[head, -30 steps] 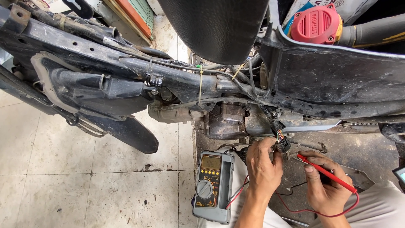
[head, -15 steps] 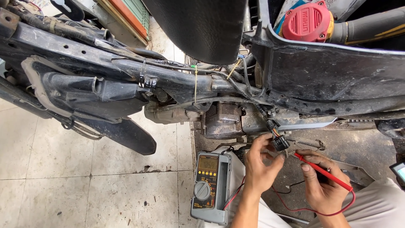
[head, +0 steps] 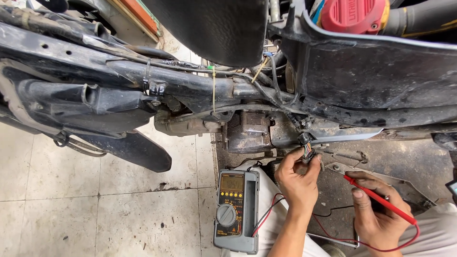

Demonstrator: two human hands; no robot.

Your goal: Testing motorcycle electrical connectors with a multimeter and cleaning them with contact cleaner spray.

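My left hand (head: 298,178) grips a black wiring connector (head: 307,151) with coloured wires that hangs from the harness under a black scooter frame (head: 200,85). Fingers close around the plug just below the engine case (head: 250,131). My right hand (head: 376,212) holds a red test probe (head: 378,197), its tip pointing up-left toward the connector but a short way apart from it. The probe's red lead loops down past my wrist. A grey and yellow multimeter (head: 235,209) lies on my pale trouser leg, left of my left forearm, with its dial and display facing up.
A black seat (head: 214,26) hangs over the middle. A red cap (head: 354,14) sits in the upper right compartment. Tiled floor (head: 95,204) spreads to the left, with a black mudguard (head: 128,150) over it. A dirty metal plate (head: 404,190) lies under my right hand.
The view has drifted slightly down and left. My left hand stays on the connector, and my right hand has brought the red probe a little nearer to it.
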